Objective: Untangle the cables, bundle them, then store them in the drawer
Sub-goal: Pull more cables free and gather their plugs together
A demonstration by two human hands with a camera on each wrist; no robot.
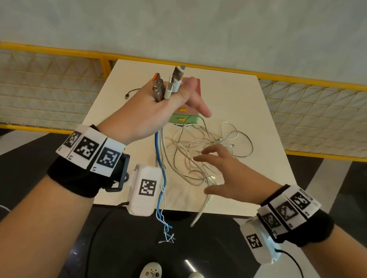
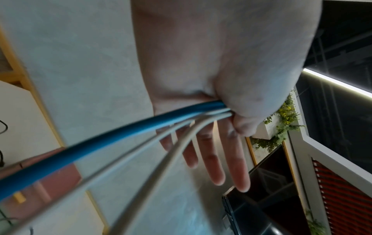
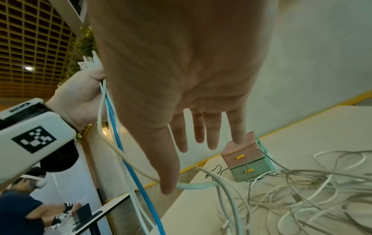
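The left hand [image 1: 159, 104] is raised above the bench [image 1: 263, 117], thumb clamping a blue cable [image 1: 164, 183] and several white ones, plugs pointing up. The right hand [image 1: 232, 171] hovers with fingers spread wide, holding nothing, just over the white cable tangle [image 1: 202, 151] before the small drawer unit [image 1: 184, 119].

White table [image 1: 264, 108] stands against yellow mesh fence, dark floor around it. On tabletop: small drawer box [image 1: 184, 117], pink unit over green one, yellow handles, toward far middle. Tangle of white cables [image 1: 201, 155] sprawls in front of box, reaching toward near edge; one strand hangs over edge. Black cable [image 1: 132, 92] lies apart at far left, connector end near table edge.
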